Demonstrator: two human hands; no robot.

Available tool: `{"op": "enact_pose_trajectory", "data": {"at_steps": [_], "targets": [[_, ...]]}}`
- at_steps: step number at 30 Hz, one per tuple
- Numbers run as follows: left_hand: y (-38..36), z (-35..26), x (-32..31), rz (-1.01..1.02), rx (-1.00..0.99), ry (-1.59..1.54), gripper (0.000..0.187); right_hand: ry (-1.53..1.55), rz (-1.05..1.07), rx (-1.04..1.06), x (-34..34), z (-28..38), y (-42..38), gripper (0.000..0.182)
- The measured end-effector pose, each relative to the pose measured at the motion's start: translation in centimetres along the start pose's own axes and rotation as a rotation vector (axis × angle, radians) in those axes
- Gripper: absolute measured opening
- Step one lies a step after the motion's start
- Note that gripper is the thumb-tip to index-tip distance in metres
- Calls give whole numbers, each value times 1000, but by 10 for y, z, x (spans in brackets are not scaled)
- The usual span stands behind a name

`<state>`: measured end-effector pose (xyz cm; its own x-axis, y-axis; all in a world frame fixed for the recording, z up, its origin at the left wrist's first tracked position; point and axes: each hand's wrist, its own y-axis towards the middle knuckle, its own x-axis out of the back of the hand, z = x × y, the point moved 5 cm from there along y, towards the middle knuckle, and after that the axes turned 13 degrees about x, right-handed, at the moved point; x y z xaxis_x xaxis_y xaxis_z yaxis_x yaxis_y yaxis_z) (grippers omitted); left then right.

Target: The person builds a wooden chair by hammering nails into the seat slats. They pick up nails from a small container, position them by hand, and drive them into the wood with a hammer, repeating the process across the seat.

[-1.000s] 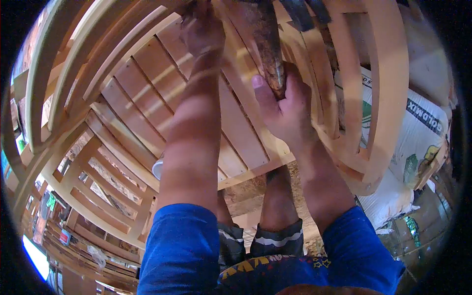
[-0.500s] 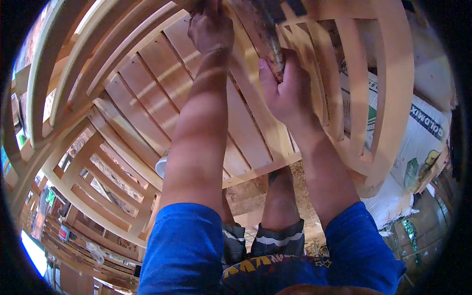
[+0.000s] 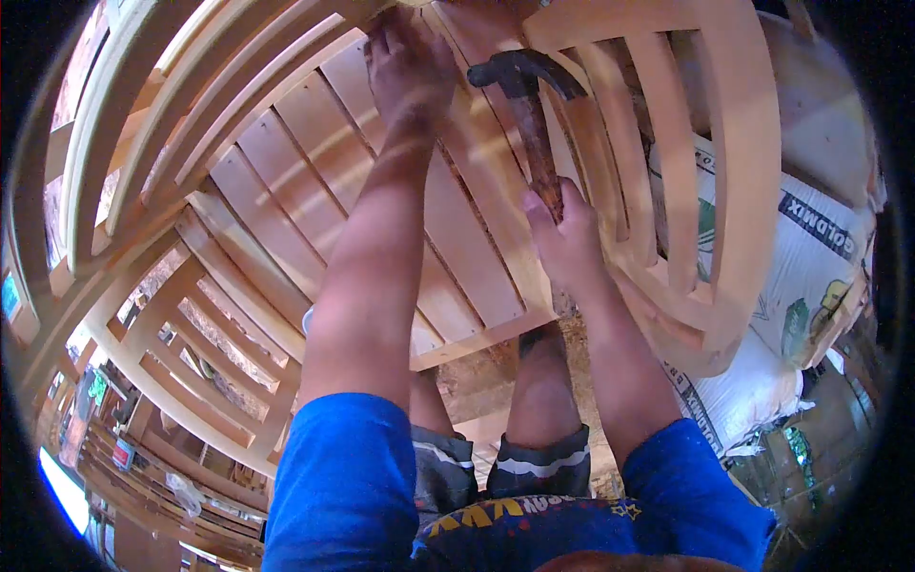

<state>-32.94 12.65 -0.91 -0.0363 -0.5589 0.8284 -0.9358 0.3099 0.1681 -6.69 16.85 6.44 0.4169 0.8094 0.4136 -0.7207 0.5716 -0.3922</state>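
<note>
My right hand [image 3: 570, 238] is wrapped round the wooden handle of a claw hammer [image 3: 541, 143]. The dark hammer head is lifted above the right side of a pale wooden slatted seat [image 3: 472, 253]. Farther back, my left hand [image 3: 412, 69] rests palm down on the slats near the seat's far edge, its fingers stretched out. No held thing shows in it, though its fingertips lie in shade. Curved slatted wooden sides [image 3: 681, 167] rise around the seat.
White printed sacks [image 3: 810, 257] are stacked beyond the right side. Another slatted frame [image 3: 195, 343] stands at left, with stacked lumber [image 3: 172, 496] below it. My legs are against the seat's front edge. Part of a white round object [image 3: 307, 319] shows behind my left arm.
The hammer was blurred and is now sharp, with its head in full view. My right hand has come slightly down and right. My left hand's fingers have changed from curled to stretched out.
</note>
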Motion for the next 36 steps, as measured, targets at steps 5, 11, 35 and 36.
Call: {"op": "enact_pose_trajectory", "data": {"at_steps": [5, 11, 35, 36], "targets": [[-76, -19, 33, 330, -291, 189, 42, -14, -43, 86, 15, 14, -12, 38], [-88, -17, 27, 371, -512, 31, 41, -8, -104, 111, 16, 13, -14, 36], [-81, -23, 32, 483, -361, 58, 41, -205, -129, 56, 37, 1, -27, 37], [-81, -22, 34, 554, -244, 9, 41, -206, -118, 95, 33, 5, -24, 37]]}}
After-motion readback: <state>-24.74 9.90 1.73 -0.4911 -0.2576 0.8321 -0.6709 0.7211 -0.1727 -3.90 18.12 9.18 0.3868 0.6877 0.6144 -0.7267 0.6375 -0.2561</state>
